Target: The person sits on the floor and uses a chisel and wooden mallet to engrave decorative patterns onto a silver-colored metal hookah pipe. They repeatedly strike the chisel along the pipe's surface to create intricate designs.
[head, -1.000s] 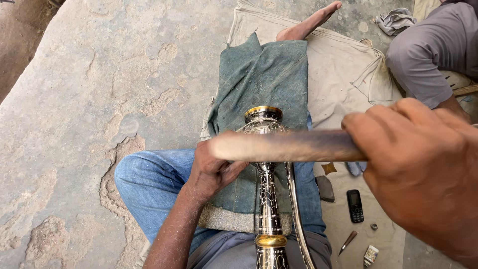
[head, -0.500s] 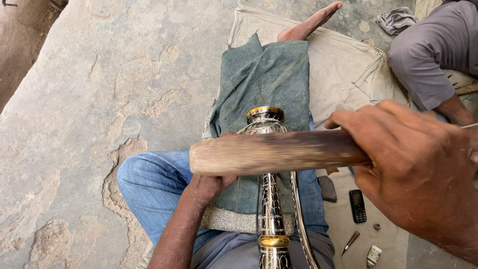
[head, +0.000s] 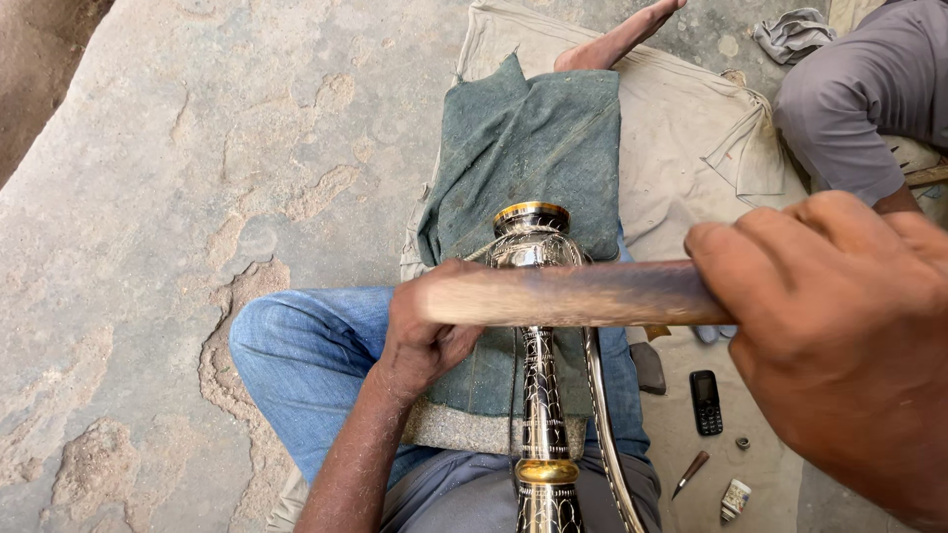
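My right hand [head: 839, 336] fills the right side of the view, closed around a wooden stick [head: 573, 294] held level across my lap. An engraved black-and-silver metal vessel [head: 535, 395] with brass bands lies lengthwise on a green cloth [head: 523, 138] over my legs. My left hand [head: 420, 331] rests beside the vessel's body, partly behind the stick; what its fingers hold is hidden. A thin curved metal strip [head: 604, 424] runs along the vessel's right side.
I sit on a beige sheet [head: 681, 128] over rough stone floor [head: 197, 148]. A small black phone [head: 705, 401], a chisel-like tool [head: 689, 473] and a small bottle [head: 735, 498] lie at my right. Another person's grey-trousered leg [head: 859, 99] is at the upper right.
The stick in my right hand has shifted a little to the right and lower across the vessel. My left hand stays by the vessel.
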